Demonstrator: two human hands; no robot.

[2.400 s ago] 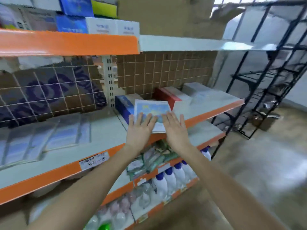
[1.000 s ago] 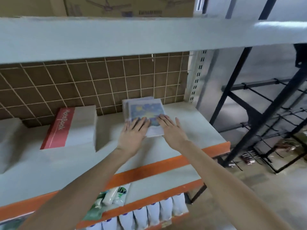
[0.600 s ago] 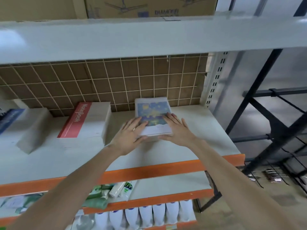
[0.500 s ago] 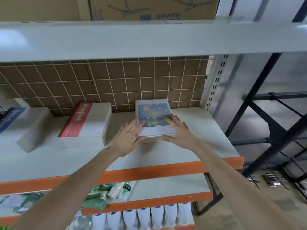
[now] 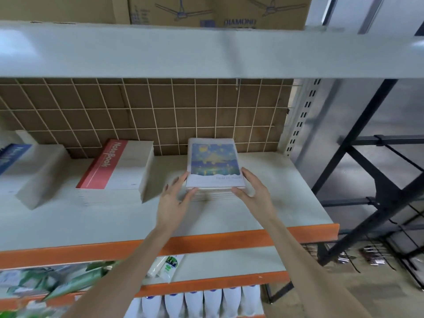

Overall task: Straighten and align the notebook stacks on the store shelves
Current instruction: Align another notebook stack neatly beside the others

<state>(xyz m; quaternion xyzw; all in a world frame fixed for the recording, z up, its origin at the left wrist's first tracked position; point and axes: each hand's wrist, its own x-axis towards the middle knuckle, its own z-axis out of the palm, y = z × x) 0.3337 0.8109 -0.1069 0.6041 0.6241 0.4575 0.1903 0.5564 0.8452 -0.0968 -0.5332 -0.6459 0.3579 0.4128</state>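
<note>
Here I am seeing both hands working the front corners of one stack. The left hand (image 5: 172,201) is reaching in with its fingers straight and slightly spread, fingertips touching the left side of the painted-cover notebook stack (image 5: 214,165) near its front left corner, thumb lying against the front edge; nothing is being gripped. The right hand (image 5: 253,191) is mirroring it, fingers extended along the stack's right side, thumb touching the front edge near the front right corner. So the stack is sitting bracketed between two flat, relaxed hands rather than being held.

That stack is lying on the shelf (image 5: 275,203), right of the middle, its back edge close to the wire-grid back panel (image 5: 160,111) and its front edge well back from the shelf's orange front lip (image 5: 206,243). Its top cover is showing a blue and yellow painted scene with a white band along the front.

Going left to right along the shelf: a blue-spined notebook stack (image 5: 29,171) is sitting at the left edge of the view, then a red-spined notebook stack (image 5: 119,166) marked "NoteBook", then the painted one between my hands.

Above, a pale upper shelf (image 5: 206,49) is carrying a cardboard fan box (image 5: 218,11). Below, a lower shelf is showing tubes (image 5: 166,266) and, under that, a row of white bottles (image 5: 206,302). To the right a black metal rack (image 5: 378,180) is standing on the concrete floor.
</note>
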